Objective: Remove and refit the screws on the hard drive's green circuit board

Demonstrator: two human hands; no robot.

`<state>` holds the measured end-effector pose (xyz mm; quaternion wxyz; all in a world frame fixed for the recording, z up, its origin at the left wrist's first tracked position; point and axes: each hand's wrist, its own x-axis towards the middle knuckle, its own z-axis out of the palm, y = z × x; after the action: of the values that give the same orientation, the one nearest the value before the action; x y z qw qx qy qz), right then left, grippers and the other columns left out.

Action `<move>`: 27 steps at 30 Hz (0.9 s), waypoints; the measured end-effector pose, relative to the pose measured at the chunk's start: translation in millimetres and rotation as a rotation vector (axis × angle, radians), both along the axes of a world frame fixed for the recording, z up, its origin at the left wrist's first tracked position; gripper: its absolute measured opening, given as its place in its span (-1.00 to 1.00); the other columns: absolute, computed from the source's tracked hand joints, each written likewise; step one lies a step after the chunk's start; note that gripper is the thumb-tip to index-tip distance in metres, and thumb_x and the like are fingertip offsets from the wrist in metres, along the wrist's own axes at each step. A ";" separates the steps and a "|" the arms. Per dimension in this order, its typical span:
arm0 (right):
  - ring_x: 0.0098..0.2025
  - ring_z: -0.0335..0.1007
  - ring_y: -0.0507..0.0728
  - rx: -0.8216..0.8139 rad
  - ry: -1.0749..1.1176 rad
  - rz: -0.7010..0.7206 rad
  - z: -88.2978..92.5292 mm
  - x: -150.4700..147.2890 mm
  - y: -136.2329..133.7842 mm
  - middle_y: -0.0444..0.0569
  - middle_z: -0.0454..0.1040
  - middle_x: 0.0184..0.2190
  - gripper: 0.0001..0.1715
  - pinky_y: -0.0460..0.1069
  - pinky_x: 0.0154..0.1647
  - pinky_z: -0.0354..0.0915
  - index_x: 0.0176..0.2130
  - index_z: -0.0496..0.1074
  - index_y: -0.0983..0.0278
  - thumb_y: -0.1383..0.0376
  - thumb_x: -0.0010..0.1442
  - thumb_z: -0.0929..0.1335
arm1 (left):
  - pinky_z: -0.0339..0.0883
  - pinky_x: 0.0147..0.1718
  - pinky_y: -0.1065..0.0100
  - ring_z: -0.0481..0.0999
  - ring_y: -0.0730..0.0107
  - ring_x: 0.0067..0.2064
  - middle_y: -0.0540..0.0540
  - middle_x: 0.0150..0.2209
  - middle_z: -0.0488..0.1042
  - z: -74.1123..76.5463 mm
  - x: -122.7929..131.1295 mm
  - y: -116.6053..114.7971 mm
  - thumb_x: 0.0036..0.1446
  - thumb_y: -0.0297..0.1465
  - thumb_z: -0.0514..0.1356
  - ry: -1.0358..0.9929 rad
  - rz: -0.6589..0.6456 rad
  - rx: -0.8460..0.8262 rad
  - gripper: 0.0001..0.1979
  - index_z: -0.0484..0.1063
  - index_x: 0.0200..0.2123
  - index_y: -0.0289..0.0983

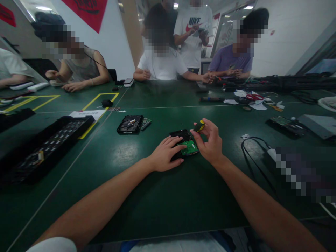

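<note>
A black, green-boarded drive (190, 148) is lying inward from the table's (168, 203) near edge. Our left hand (166, 154) is resting loosely spread fingers on it; our right hand (211, 142) is pinching a yellow-and-dark handle (198, 126). Beyond, we are reading "NIKE" on a white shirt (192, 45).

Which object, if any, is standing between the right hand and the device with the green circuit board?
Nothing visible stands between the right hand and the device, but the left hand covers part of its left side. The right hand holds a yellow-and-dark tool.
</note>
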<state>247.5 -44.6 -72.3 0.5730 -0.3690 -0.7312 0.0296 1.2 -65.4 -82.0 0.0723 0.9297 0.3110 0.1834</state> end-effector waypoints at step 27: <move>-0.05 0.71 0.21 -0.017 -0.009 -0.018 -1.4 -3.0 0.9 0.10 0.55 0.20 -0.28 0.18 0.00 0.66 0.40 0.17 0.06 0.10 0.40 0.45 | -0.01 0.49 -0.26 0.13 -0.14 0.53 -0.28 0.52 0.13 -0.9 0.2 -0.2 0.34 -0.09 0.27 0.007 0.008 -0.028 -0.37 0.34 0.38 -0.16</move>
<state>244.5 -43.7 -73.7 0.5669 -0.3805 -0.7301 0.0292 1.4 -65.6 -82.9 0.0836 0.9281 0.3173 0.1762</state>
